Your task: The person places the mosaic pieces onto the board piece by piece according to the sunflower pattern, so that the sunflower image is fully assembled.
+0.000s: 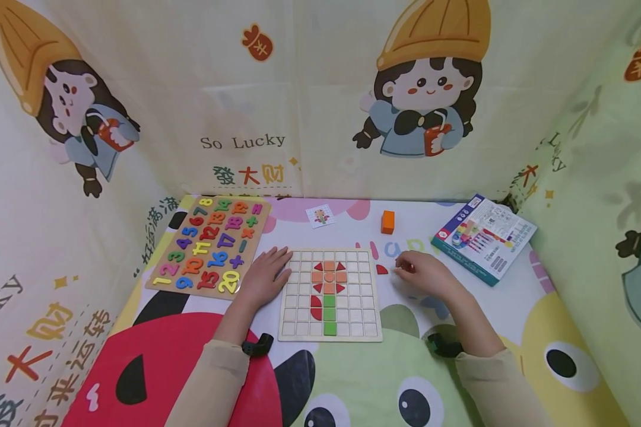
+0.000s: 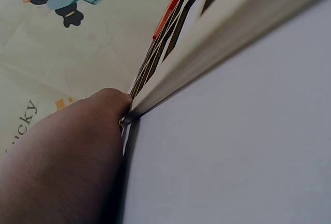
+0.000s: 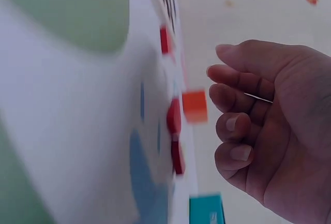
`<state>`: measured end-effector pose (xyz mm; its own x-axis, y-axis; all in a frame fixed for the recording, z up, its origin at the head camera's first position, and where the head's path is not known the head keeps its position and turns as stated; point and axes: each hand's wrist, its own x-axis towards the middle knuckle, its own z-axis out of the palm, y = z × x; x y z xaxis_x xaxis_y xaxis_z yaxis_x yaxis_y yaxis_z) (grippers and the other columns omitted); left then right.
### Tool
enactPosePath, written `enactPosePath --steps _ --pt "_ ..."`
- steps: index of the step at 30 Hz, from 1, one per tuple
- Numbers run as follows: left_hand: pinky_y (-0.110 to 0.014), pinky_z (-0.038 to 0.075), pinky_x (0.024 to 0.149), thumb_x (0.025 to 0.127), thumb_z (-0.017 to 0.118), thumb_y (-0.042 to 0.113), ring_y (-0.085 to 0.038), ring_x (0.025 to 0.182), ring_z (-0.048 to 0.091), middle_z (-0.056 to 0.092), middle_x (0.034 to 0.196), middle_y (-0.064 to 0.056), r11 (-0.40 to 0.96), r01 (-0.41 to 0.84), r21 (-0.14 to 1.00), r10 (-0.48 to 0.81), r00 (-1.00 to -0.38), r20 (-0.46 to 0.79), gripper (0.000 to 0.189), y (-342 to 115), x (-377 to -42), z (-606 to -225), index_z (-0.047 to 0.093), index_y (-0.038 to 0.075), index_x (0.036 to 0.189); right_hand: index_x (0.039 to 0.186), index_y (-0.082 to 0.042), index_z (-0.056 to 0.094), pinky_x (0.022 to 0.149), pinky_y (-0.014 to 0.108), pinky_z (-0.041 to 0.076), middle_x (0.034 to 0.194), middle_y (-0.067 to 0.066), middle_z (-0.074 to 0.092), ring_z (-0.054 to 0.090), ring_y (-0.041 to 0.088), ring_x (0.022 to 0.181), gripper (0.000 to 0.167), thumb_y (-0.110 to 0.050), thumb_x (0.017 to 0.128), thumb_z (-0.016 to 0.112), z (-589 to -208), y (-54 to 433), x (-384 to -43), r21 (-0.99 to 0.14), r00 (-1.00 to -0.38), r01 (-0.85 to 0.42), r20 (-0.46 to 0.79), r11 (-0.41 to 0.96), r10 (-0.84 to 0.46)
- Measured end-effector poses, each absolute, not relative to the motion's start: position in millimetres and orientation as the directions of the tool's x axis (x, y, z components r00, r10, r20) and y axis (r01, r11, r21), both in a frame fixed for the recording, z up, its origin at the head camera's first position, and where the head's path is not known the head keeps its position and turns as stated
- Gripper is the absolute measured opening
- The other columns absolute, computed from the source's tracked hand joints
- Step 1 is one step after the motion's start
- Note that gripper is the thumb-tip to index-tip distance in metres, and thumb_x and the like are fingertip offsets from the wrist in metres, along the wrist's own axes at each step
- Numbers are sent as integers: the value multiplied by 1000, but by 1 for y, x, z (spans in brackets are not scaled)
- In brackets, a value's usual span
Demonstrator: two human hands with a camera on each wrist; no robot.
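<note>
A pale wooden grid board (image 1: 355, 314) lies in front of me in the head view. Orange squares (image 1: 328, 265) and red triangles form a flower shape on it, above green squares (image 1: 329, 328) in a column. Two red rounded pieces (image 1: 316, 307) sit left of the green. My left hand (image 1: 265, 276) rests at the board's left edge, fingers extended, thumb (image 2: 111, 102) against the edge. Right of the board lies a loose red rounded piece (image 1: 381, 270). My right hand (image 1: 424, 274) hovers beside it, fingers loosely bent, nothing visible in them. More red pieces (image 3: 175, 118) show below that hand.
A number board (image 1: 192, 252) with coloured numerals stands at the left, close to my left hand. Behind the grid board lie a small pattern card (image 1: 320, 216) and an orange block (image 1: 387, 222). A teal-edged box (image 1: 483, 240) lies at the back right.
</note>
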<state>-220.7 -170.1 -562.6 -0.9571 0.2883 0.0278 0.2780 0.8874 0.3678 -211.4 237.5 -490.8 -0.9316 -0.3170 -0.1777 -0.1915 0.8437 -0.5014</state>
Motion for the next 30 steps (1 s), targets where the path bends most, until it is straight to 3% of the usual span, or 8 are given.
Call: enactPosePath --steps 6,23,30 --pt "-49 16 126 100 47 50 -23 154 19 34 161 4 888 280 365 290 -957 29 58 -170 -220 -562 38 28 153 112 -17 64 68 29 48 91 3 62 54 21 83 23 -31 94 66 -501 265 -216 -526 -945 -62 -242 848 -220" --pt "-48 14 127 101 45 50 -23 154 18 33 162 4 892 276 358 293 -956 9 58 -169 -220 -561 36 28 154 120 -14 61 75 31 45 96 7 59 53 23 90 31 -29 93 67 -520 291 -220 -534 -942 -33 -266 845 -205" --pt "-47 13 127 101 45 50 -23 154 18 33 162 4 892 274 361 291 -957 6 58 -169 -219 -559 36 28 154 117 -15 62 79 31 46 96 6 59 54 22 93 31 -31 92 70 -520 297 -219 -544 -940 -15 -278 839 -197"
